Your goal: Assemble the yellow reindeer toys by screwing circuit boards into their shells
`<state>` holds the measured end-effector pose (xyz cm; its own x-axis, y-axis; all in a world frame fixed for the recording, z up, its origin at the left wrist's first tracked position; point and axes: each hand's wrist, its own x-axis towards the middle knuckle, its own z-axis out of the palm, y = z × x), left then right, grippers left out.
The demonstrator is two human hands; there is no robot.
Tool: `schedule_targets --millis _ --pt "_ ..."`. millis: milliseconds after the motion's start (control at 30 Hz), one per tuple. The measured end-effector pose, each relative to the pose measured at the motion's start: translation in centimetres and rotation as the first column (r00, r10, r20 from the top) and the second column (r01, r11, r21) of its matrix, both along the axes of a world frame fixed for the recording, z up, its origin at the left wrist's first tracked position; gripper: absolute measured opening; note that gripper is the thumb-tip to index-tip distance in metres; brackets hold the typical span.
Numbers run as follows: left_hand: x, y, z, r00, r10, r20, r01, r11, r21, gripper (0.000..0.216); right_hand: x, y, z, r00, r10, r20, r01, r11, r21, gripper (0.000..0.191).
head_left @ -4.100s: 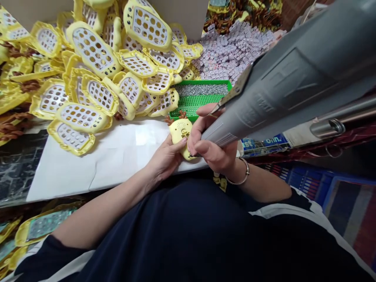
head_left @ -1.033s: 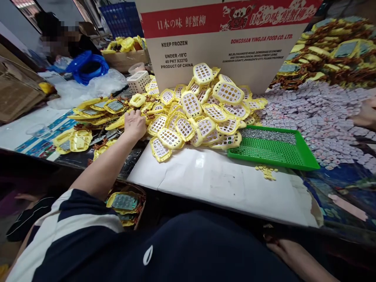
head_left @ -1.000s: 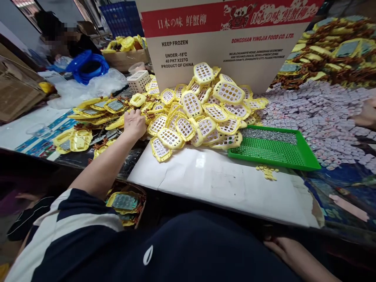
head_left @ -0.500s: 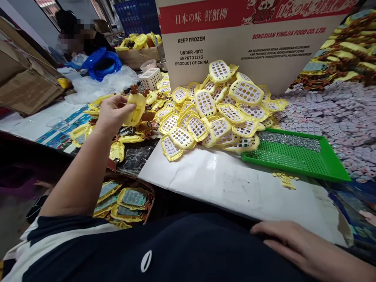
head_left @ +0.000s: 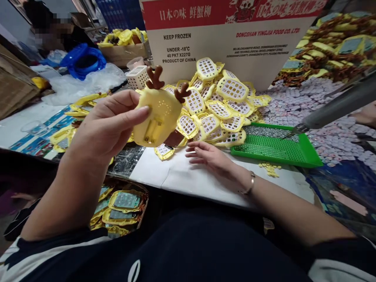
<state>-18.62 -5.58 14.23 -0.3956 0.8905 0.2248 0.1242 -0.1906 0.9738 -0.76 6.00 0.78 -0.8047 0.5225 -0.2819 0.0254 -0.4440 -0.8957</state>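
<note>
My left hand [head_left: 107, 125] is raised above the table edge and grips a yellow toy shell with brown antlers [head_left: 158, 113], its hollow back turned toward me. My right hand [head_left: 210, 156] lies on the white sheet [head_left: 190, 180] with fingers spread, holding nothing, close to the heap of yellow perforated covers [head_left: 217, 105]. A green tray [head_left: 305, 158] with small silver screws along its far side sits right of that hand.
A grey powered screwdriver [head_left: 337, 107] hangs at the right over the tray. A big cardboard box [head_left: 223, 43] stands behind the heap. Lilac small parts [head_left: 311, 103] cover the right. A basket of yellow pieces [head_left: 120, 203] sits below the table. Another person sits far left.
My left hand has lifted the antlered shell from the left pile up toward me. My right hand has moved from my lap onto the white sheet. The screwdriver has come into view.
</note>
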Motion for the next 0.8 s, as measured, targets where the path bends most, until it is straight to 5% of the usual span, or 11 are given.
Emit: schedule_targets --millis 133,267,467,800 --pt "1.5 0.5 -0.6 0.988 -0.139 0.066 0.143 0.988 -0.060 0.006 -1.0 0.1 -0.2 0.974 0.207 -0.093 -0.224 0.938 -0.263 0.024" --pt "1.8 1.2 -1.8 0.965 -0.228 0.126 0.240 0.967 -0.087 0.008 0.7 0.1 -0.1 0.890 0.390 -0.235 -0.443 0.860 -0.254 0.033" --pt "1.9 0.7 -4.1 0.947 -0.312 0.077 0.319 0.941 -0.113 0.011 4.7 1.2 0.2 0.972 0.215 -0.094 -0.223 0.970 -0.092 0.030" --pt "3.2 1.0 -6.9 0.917 -0.399 0.030 0.399 0.909 -0.116 0.012 5.3 -0.4 -1.4 0.944 0.325 0.046 -0.322 0.944 -0.070 0.037"
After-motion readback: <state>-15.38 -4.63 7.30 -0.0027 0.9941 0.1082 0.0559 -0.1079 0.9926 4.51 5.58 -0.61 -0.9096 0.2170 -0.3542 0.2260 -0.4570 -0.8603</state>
